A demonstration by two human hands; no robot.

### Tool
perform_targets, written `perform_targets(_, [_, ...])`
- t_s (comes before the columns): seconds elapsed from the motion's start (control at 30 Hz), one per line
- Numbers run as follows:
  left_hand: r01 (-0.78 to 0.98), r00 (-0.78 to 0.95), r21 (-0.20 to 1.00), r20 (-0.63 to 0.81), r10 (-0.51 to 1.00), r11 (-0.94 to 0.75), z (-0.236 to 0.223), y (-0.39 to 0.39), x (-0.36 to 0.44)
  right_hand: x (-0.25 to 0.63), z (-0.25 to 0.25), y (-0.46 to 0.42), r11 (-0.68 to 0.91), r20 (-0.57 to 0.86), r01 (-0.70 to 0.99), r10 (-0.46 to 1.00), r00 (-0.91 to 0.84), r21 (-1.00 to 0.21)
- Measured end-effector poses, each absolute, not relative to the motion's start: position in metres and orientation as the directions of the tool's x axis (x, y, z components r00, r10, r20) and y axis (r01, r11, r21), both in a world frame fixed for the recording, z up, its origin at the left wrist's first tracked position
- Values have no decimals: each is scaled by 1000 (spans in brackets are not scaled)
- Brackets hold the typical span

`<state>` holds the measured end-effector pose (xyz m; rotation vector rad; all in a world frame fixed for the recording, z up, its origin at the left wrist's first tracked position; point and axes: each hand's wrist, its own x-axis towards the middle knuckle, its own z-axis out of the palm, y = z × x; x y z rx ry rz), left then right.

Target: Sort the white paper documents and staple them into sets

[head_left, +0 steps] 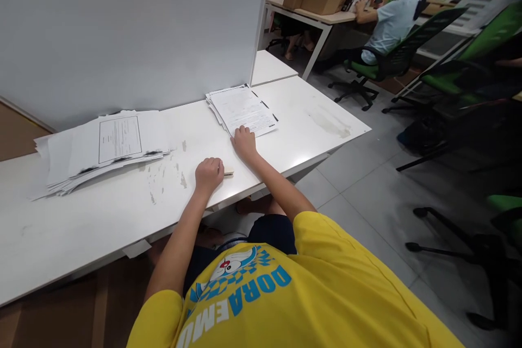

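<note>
Two arms point(283, 187) outstretched, my left hand point(209, 175) curled tight on a pale bar point(229, 173), right hand point(244, 144) bent over flat sheets point(243, 110), can't tell if pinching.

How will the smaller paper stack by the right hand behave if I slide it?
The smaller paper stack may fan out, since its sheets already sit unevenly at the left edge. It looks thinner than the larger stack, so probably lighter and floppier. Lying flat, it seems unlikely to tip.
</note>
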<state>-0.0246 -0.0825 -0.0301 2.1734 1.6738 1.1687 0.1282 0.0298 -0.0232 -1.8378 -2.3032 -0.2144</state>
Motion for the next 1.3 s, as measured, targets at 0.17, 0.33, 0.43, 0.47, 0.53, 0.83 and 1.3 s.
perform_targets(0.17, [786, 21, 525, 504, 863, -326, -31, -79, -26, 124, -11, 39, 255, 235, 967, 941, -244, -14])
perform_targets(0.33, [902, 23, 354, 532, 847, -247, -30, -75, -28, 114, 4, 52, 259, 83, 965, 962, -261, 33])
perform_targets(0.43, [909, 18, 338, 550, 835, -242, -30, -72, -29, 113, 11, 57, 278, 23, 960, 960, -279, 30])
perform_targets(0.47, [908, 9, 344, 554, 832, -239, -30, -72, -29, 115, 14, 58, 292, 11, 956, 956, -292, 26])
perform_targets(0.53, [908, -15, 354, 560, 828, -223, -30, -71, -30, 119, 19, 56, 314, 6, 949, 949, -314, 13])
perform_targets(0.83, [884, -114, 435, 559, 821, -173, -25, -66, -36, 148, 28, 6, 281, 20, 956, 960, -281, -78])
perform_targets(1.3, [-372, 16, 913, -174, 985, 167, -32, -134, 71, 191, 20, -166, 305, 31, 878, 948, -316, -369])
